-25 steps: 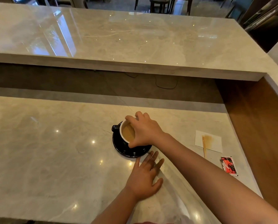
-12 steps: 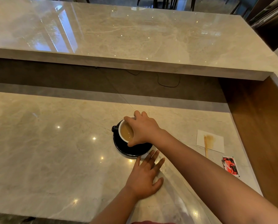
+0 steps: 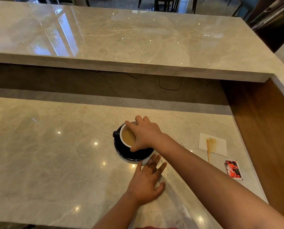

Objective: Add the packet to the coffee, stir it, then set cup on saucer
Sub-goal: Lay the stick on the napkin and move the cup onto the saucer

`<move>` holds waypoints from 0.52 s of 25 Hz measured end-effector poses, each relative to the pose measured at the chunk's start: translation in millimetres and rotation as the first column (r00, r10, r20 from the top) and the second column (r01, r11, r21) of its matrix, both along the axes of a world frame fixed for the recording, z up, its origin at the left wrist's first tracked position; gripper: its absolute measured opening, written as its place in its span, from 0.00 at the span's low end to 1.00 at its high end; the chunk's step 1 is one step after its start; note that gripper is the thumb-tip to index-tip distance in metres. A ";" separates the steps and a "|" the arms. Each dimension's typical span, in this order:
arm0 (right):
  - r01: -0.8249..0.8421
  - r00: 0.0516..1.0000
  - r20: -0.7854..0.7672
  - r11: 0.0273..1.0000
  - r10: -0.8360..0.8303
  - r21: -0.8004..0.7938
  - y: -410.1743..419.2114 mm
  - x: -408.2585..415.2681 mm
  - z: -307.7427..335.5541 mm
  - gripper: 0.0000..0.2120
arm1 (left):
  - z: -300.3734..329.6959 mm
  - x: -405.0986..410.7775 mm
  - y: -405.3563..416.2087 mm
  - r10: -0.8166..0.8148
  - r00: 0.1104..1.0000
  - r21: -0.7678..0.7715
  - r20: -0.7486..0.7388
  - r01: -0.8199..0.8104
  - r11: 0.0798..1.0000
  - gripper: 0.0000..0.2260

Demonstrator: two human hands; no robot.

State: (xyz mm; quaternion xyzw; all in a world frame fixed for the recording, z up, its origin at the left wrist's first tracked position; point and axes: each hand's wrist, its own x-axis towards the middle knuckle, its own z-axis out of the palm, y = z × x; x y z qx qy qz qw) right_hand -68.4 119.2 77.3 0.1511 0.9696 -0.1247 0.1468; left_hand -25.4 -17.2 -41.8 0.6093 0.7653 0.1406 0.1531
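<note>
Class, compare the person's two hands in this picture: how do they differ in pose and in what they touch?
The right hand is arched over the cup, its grip on the rim; the left hand lies flat, fingers spread. The right hand holds the cup on the saucer; the left hand holds nothing and presses the counter just short of the saucer. Both are bare and reach toward the saucer.

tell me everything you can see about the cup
The cup is black outside with a white inside, glossy like ceramic, and holds light brown coffee. Its small black handle points left. It sits upright on the black saucer on the marble counter. The right hand grips its rim from above, covering its right side. The left hand lies flat nearby, not touching it.
</note>
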 end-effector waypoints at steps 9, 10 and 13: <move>0.079 0.994 -0.068 0.994 -0.084 -0.070 14.3 19.7 0.2 0.42 | -2.3 -0.5 2.2 -0.006 1.000 0.017 -0.031 0.006 1.000 0.27; 0.112 0.988 -0.096 0.991 -0.120 -0.077 18.6 24.5 2.1 0.39 | -2.4 0.4 3.1 -0.002 1.000 0.029 -0.026 0.003 1.000 0.27; 0.220 0.962 -0.156 0.975 -0.224 -0.044 28.2 48.3 3.6 0.28 | -3.8 0.6 2.4 0.010 1.000 -0.018 -0.010 -0.010 1.000 0.28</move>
